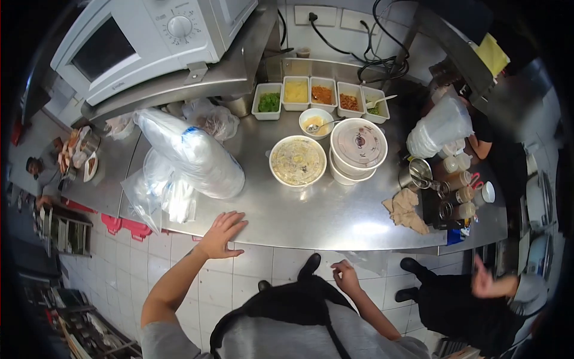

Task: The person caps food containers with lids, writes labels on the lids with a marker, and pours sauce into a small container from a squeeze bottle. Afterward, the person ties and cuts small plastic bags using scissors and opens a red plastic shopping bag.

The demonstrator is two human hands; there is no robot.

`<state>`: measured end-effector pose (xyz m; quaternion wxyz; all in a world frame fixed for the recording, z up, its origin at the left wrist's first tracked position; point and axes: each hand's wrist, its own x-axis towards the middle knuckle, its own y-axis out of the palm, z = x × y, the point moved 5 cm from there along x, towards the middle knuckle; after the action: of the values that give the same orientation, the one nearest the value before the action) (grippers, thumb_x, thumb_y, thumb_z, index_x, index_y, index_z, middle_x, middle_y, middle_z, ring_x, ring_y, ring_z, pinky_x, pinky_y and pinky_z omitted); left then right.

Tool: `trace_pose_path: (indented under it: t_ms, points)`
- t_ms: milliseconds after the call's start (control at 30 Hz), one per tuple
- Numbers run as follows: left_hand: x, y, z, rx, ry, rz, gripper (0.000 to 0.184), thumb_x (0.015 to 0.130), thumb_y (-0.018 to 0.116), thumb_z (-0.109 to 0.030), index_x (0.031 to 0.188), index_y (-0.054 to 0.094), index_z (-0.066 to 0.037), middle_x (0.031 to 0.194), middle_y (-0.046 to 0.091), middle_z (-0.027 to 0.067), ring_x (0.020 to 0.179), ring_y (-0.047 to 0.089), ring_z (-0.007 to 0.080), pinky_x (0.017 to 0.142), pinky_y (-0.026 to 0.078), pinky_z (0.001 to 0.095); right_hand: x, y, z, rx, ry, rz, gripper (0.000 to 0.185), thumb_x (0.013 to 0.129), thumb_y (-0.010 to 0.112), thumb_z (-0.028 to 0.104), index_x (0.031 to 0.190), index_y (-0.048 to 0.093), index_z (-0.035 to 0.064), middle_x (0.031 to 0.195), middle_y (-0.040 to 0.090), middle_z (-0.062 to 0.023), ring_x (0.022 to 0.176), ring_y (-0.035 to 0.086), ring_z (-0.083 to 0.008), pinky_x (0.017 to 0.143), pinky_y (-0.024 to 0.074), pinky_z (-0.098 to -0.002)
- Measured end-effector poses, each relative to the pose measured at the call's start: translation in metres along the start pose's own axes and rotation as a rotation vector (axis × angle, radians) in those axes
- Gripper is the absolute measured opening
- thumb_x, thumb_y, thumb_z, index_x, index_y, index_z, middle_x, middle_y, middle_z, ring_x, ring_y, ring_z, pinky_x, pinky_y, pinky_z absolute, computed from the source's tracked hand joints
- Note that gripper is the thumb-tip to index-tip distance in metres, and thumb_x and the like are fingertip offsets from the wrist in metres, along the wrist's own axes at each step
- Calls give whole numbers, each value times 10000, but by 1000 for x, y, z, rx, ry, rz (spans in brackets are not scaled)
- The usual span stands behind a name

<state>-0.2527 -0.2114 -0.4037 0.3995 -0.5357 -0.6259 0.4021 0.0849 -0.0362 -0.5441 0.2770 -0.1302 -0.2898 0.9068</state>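
While the left hand spreads empty over the worktop, the right hand half-curls, empty, tubs at twelve o'clock.

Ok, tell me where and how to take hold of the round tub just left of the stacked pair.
I'd grip the round tub by its side wall just under the rim, coming from the near left. It stands upright, and bare counter lies on that side, while the stacked tubs crowd its right and a small bowl sits behind it.
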Motion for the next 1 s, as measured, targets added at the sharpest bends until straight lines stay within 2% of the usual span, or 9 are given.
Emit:
trace_pose_path:
  t_ms: [167,367,400,600,633,700,800,867,1000]
  points:
    - [1,14,23,96,34,-12,822,564,772,-385,1269,436,-126,1358,383,83,1281,331,285,1048,242,501,23,135,17,-266,-57,419,244,799,523,149,1028,598,114,1103,575,-146,1007,569,-320,848,479,-420]
    - [-5,14,16,89,37,-79,791,561,787,-376,1230,473,-91,1340,405,93,1271,346,289,1038,248,512,13,233,125,81,-305,695,252,766,583,138,1001,602,48,999,581,-152,918,578,-319,791,472,-408]
    - [-5,14,15,86,41,-91,791,559,788,-376,1225,475,-85,1335,410,100,1268,348,298,1036,248,517,9,219,137,96,-296,792,263,751,597,153,987,612,38,986,597,-155,953,568,-322,811,464,-412]
    - [-7,15,8,103,72,-123,786,544,792,-351,1207,482,-63,1316,426,138,1241,373,337,1024,253,529,5,7,120,194,-131,-17,203,841,572,159,979,611,16,937,610,-159,879,589,-289,769,478,-381]
    - [-6,17,9,91,87,-133,787,536,791,-338,1202,481,-56,1314,430,146,1231,384,343,1022,251,532,1,-38,115,189,-127,-117,242,861,595,192,1056,610,49,967,617,-80,864,599,-172,764,482,-308]
    - [-5,21,12,93,67,-130,809,509,796,-314,1206,477,-53,1327,418,152,1237,375,354,1029,246,533,-13,-121,112,354,49,-311,219,869,593,166,1048,615,41,941,609,-51,865,588,-134,771,473,-277]
    - [-6,29,10,99,23,-145,842,483,797,-328,1205,472,-41,1344,400,168,1249,350,381,1040,221,539,-31,-221,88,390,-38,-603,206,861,598,129,1026,617,6,901,584,-51,820,591,-117,725,462,-243]
    - [2,17,-28,239,29,-266,641,651,754,-288,1160,494,0,1246,483,176,1159,459,336,985,341,484,-41,-282,78,448,-99,-709,189,861,596,105,1020,620,6,900,582,-39,810,592,-108,721,459,-233]
    - [37,31,-81,188,-74,-333,618,783,601,-363,1273,419,-33,1296,424,204,1190,398,359,952,313,493,-48,-393,34,597,-98,-867,154,868,572,56,988,621,-27,881,618,-35,789,596,-103,727,473,-231]
